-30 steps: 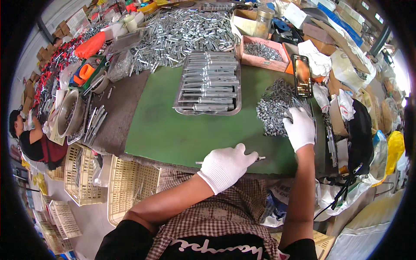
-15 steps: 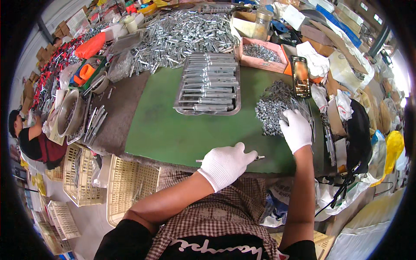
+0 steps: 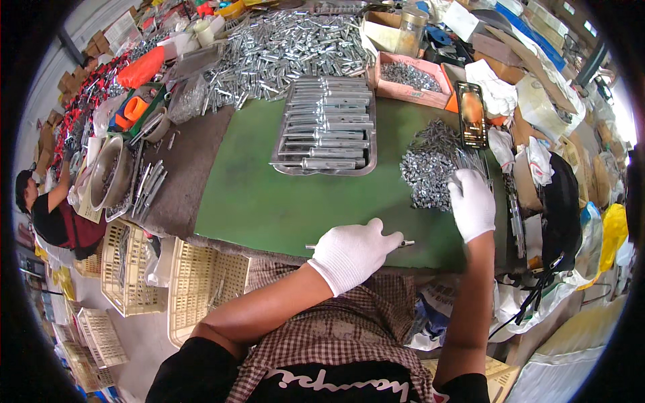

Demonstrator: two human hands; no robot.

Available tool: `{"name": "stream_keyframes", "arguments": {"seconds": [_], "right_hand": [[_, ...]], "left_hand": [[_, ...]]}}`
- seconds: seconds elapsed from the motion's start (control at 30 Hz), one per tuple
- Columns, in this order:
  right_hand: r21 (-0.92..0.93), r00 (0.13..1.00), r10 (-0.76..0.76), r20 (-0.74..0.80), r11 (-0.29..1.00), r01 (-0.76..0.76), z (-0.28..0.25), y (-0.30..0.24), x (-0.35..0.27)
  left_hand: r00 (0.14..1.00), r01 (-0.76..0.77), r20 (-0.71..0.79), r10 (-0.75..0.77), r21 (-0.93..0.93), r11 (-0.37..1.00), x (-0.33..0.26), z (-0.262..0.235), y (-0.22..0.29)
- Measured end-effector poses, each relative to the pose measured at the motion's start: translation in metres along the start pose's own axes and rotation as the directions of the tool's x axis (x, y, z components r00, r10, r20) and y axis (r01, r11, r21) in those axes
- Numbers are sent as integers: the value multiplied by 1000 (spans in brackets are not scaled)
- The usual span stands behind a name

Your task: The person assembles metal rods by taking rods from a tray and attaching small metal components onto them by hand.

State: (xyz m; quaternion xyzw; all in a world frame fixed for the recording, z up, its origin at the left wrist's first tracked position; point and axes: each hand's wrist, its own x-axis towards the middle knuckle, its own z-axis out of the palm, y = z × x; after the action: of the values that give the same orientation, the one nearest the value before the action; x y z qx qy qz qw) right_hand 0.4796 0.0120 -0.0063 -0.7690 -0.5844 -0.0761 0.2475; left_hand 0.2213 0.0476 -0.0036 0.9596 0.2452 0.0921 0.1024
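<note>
My left hand [image 3: 353, 252], in a white knit glove, is closed around a slim metal rod [image 3: 407, 243] above the front edge of the green work mat [image 3: 248, 181]. The rod's ends stick out on both sides of the fist; its middle is hidden. At the right, my gloved right hand [image 3: 474, 207] is by a heap of small shiny metal pieces [image 3: 424, 176] and a bunch of thin metal pins [image 3: 474, 160]. Its fingers are curled, and whatever they hold is too small to see. Beyond the heap lie dark thin pieces [image 3: 435, 136].
A metal tray [image 3: 322, 172] with rows of metal tubes sits mid-mat. Behind it spreads a large pile of metal tubes [image 3: 289, 50]. A pink box [image 3: 410, 95] of small parts and a phone [image 3: 471, 114] stand right. A co-worker [image 3: 57, 215] is at far left.
My right hand has shifted a little to the right, off the edge of the shiny heap toward the thin pins. My left hand keeps its hold on the rod, almost unmoved.
</note>
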Motion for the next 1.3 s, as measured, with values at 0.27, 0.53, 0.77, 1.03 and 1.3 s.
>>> {"name": "stream_keyframes", "arguments": {"seconds": [0.27,0.53,0.77,1.03,1.3], "right_hand": [[172,990,139,15,975,-139,-9,14,-9],[-11,998,0,66,1000,0,4,-7,21],[-17,998,-51,38,999,52,6,-6,5],[498,934,-12,357,848,-180,-17,-47,-41],[530,951,26,309,825,-195,-10,-56,-53]], "left_hand": [[999,4,36,-3,-18,1000,0,-3,0],[1000,1,11,-1,-21,1000,0,-2,-1],[998,-25,-62,25,-10,1000,0,3,-1],[968,-88,-239,70,-64,994,7,10,-1],[962,-206,-187,197,-26,978,9,12,-7]]}}
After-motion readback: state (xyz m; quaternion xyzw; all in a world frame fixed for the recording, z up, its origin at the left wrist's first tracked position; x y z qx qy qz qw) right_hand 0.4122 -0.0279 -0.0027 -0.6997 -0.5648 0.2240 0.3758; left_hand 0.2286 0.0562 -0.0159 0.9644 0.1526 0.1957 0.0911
